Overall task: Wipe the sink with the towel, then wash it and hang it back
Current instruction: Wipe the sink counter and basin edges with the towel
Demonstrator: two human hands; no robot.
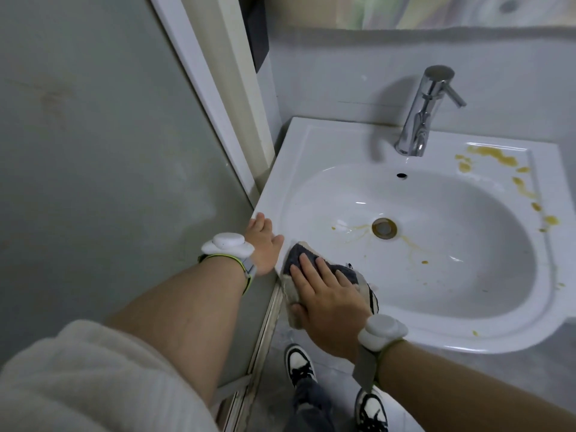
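A white sink (311,145) fills the right half of the view. Yellow-brown stains (495,155) run along its back right rim and streak the basin around the brass drain (384,227). My right hand (324,294) presses a bunched grey and beige towel (299,252) flat against the sink's front left rim, fingers spread over the cloth. Beside it, my left hand (265,241) rests open on the sink's left edge, holding nothing. Part of the towel is hidden under my right palm.
A chrome tap (424,113) stands at the back of the sink. A grey glass panel (93,151) with a white frame closes off the left side. Below the sink are a tiled floor and my two black and white shoes (299,364).
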